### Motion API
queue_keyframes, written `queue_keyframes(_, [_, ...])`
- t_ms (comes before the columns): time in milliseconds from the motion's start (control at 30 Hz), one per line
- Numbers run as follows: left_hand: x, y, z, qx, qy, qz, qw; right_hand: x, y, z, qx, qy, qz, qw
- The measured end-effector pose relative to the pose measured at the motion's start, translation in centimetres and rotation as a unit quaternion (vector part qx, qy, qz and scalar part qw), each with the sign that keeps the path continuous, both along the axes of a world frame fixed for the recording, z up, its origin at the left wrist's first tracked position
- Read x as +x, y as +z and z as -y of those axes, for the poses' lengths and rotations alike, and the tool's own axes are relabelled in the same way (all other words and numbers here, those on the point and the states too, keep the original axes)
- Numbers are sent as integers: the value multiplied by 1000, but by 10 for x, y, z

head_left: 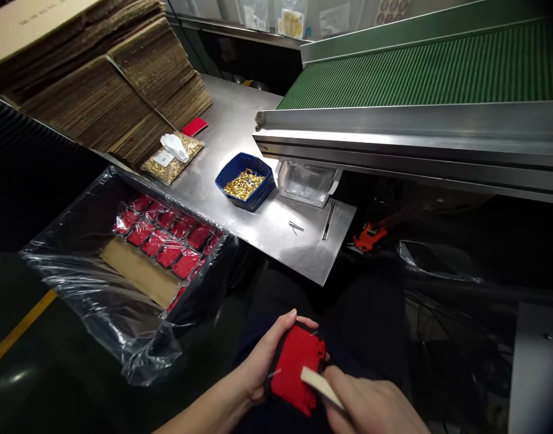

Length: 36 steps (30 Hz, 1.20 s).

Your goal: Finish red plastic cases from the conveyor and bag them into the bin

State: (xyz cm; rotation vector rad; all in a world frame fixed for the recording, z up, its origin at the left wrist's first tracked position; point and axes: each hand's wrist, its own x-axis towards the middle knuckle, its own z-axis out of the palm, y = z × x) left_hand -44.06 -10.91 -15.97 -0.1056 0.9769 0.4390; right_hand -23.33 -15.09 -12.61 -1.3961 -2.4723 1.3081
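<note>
- Case (294, 364), 1, red with dark edge: low in front of the person, in the left hand (264, 357).
- Left hand: wrapped around the case's side.
- Right hand (369, 395): gripping 1 pale stick (322, 386), tip at the case's red face; contact cannot be told.
- Bin (258, 198), blue: gold pieces (244, 184) inside; on the metal bench (298, 259).
- Box (206, 298), film-lined: red items (169, 253) in rows; beside the bench.
- Conveyor (416, 69), green: above the bench's far right.
</note>
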Motion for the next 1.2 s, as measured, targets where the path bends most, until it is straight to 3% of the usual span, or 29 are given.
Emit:
queue_keyframes(67, [0,-2,0,-8,8,-28,1000,-1,1,-4,-6,-20,12,1000])
queue_keyframes(200, [3,-3,-3,-23,11,-7,1000,-3,4,-12,-75,10,22,997])
queue_keyframes(367, [5,-1,-4,-24,8,-48,999,-12,5,-17,-41,-4,26,999])
queue_keyframes(533, [0,-4,-2,0,-9,-43,999,-16,2,-16,-92,28,48,994])
queue_keyframes(667, [0,-5,-4,0,-14,-65,998,-16,2,-19,-111,-15,39,993])
queue_keyframes(800, [3,-6,-6,-14,-21,-54,998,-15,1,-23,-120,11,63,991])
queue_keyframes(933, [5,-6,-6,-33,-10,-67,997,-11,5,-27,-152,-48,35,987])
queue_keyframes(1000, [5,-6,-6,-24,-14,-62,998,-9,7,-29,-171,-23,60,983])
queue_keyframes(1100, [5,-6,-6,5,-20,-69,997,-9,7,-29,-150,-5,53,987])
queue_keyframes(1200, [6,-7,-5,-11,-12,-82,996,-10,3,-25,-157,-14,44,987])
